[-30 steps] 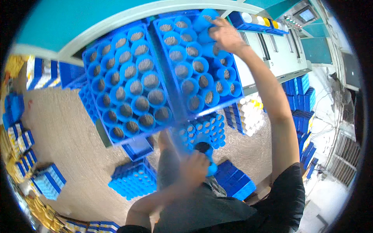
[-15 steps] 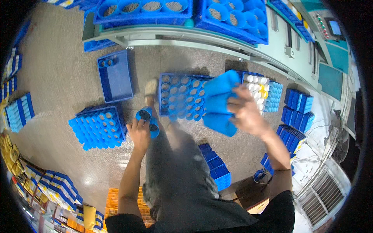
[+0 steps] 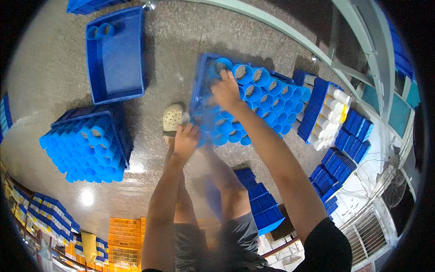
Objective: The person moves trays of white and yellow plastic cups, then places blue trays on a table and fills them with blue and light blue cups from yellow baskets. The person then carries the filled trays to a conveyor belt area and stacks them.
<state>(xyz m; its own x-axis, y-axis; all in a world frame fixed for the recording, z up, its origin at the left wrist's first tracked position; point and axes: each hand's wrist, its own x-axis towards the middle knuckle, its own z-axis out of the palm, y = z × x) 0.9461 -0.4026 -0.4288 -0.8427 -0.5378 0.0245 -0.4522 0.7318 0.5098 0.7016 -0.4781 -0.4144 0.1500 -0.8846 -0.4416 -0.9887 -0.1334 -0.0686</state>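
Both my hands are down at a blue tray (image 3: 196, 90) on the floor, packed with upright blue cups (image 3: 276, 103) that hold grey pieces too small to name. My right hand (image 3: 227, 94) pinches the rim of a blue cup (image 3: 222, 62) at the tray's far left corner, fingertips dipping inside it. Curled at the near left corner, my left hand (image 3: 186, 139) grips another blue cup (image 3: 205, 138), partly smeared and hidden by the fingers.
A shallow blue tray (image 3: 115, 68) with two cups lies at the far left. Left of me stands a crate of stacked blue cups (image 3: 86, 145). White containers (image 3: 331, 118) fill a tray at right; blue crates (image 3: 260, 201) stand near my leg. Pale green frame legs (image 3: 362, 41) rise beyond.
My right hand has come down and left from its raised group of blue cups to the tray's far corner. My left hand has moved right to the tray. My view has moved closer to the floor.
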